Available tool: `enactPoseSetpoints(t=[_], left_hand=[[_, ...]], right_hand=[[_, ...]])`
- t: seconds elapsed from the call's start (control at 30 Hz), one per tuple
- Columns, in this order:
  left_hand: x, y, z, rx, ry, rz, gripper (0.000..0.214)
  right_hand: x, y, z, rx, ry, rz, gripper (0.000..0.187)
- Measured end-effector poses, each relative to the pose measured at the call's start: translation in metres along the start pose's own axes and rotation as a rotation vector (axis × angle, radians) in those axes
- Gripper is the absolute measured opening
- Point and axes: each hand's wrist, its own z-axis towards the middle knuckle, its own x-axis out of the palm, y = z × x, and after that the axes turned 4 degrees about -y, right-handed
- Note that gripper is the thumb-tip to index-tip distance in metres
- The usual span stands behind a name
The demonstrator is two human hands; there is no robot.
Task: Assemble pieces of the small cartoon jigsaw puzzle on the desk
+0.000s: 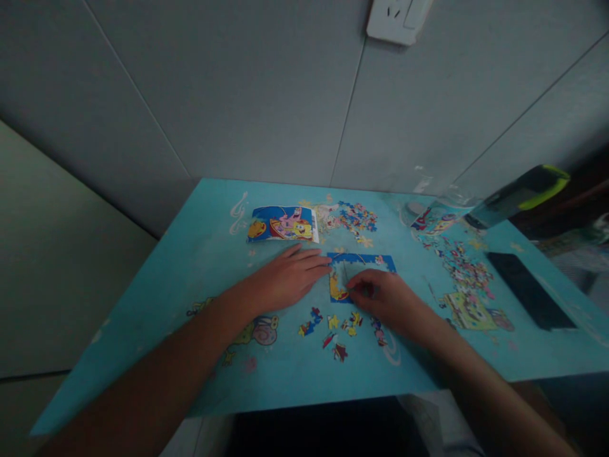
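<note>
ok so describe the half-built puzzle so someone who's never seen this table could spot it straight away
Start at the turquoise cartoon-printed table. The partly assembled puzzle lies near its middle, between the left hand and right hand, in front of the printed reference picture. Unlike the loose pieces scattered around, it forms a joined blue border with an unfilled centre.
</note>
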Motion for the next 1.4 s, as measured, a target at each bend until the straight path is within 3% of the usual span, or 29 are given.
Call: enactPoseSetpoints(t=[0.1,0.37,0.63,1.07,1.2,1.4], left_hand=[[-0.001,0.000,0.000,0.001,0.015,0.003,0.039],[0.001,0.001,-0.001,0.005,-0.006,-0.028,0.041],[0.000,0.001,0.000,0.015,0.005,0.004,0.038],[-0.001,0.000,0.001,0.029,-0.026,-0.001,0.037],[0.001,0.001,0.000,0.031,-0.009,0.032,0.038],[-0.001,0.001,0.000,0.028,0.010,0.022,0.040]], right_hand=[[0.001,0.002,-0.005,-0.028,-0.052,-0.012,0.015],[0.008,0.000,-0.027,-0.299,-0.080,-0.069,0.020],[0.009,-0.003,-0.023,-0.282,-0.107,-0.215,0.020],[0.009,0.005,-0.027,-0.250,-0.143,-0.207,0.020],[-0.006,-0.012,-0.032,-0.231,-0.347,-0.174,0.022],[-0.028,-0.067,-0.040,-0.071,-0.636,-0.188,0.021]])
